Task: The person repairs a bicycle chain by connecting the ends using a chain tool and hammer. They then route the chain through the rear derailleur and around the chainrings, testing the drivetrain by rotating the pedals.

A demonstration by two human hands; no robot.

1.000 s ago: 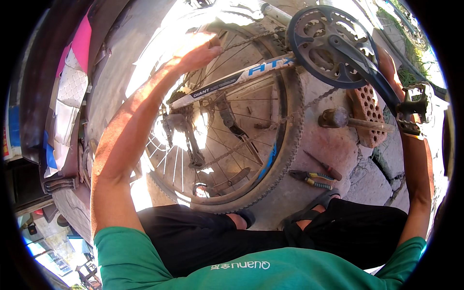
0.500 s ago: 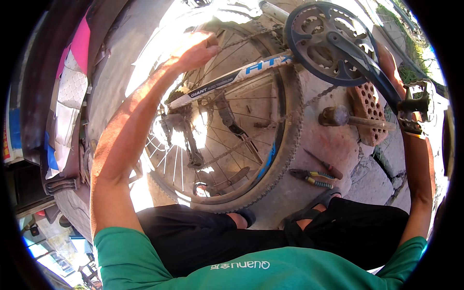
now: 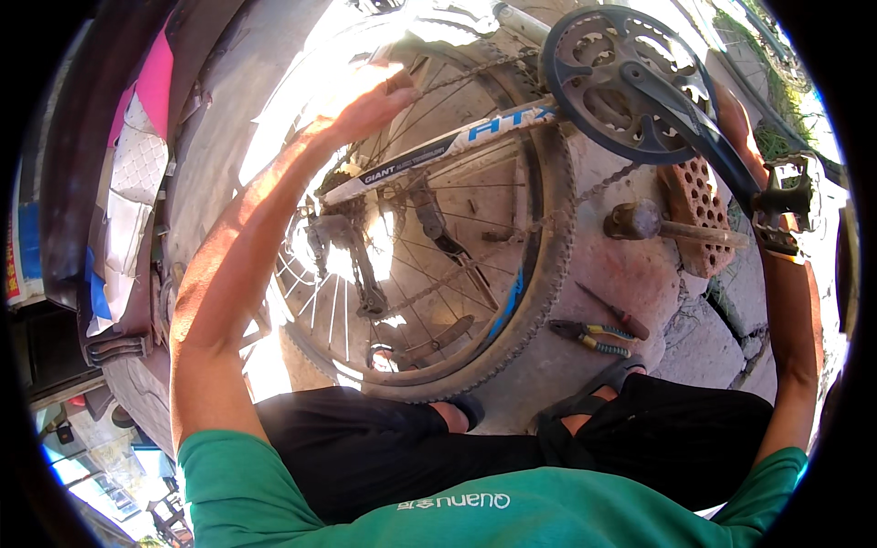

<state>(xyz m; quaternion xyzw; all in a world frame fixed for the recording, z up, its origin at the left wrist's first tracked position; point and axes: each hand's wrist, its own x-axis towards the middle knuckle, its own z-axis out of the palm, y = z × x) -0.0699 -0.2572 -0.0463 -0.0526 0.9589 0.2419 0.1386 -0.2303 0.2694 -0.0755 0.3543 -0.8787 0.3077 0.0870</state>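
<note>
A bicycle lies with its rear wheel (image 3: 548,265) flat before me, its white chainstay (image 3: 438,151) crossing over the spokes. My left hand (image 3: 370,102), in glaring sunlight, has its fingers closed on the upper run of the bicycle chain (image 3: 466,77). From there the chain leads to the dark chainring (image 3: 562,78) at upper right. The rear derailleur (image 3: 352,260) shows near the hub, with the lower chain below it. My right hand (image 3: 736,128) is behind the crank arm (image 3: 681,114) and chainring edge; its fingers are hidden. A pedal (image 3: 787,203) sits in front of my right forearm.
A hammer (image 3: 639,221) rests with its handle over a perforated brick (image 3: 696,187). Pliers (image 3: 589,337) and a screwdriver (image 3: 621,312) lie on the ground near my feet. Stone slabs (image 3: 694,356) are at right. Sheet material (image 3: 137,183) stands along the left.
My left hand has shifted very slightly, still at the chain. The view has moved a little; the bicycle and tools otherwise look the same.
</note>
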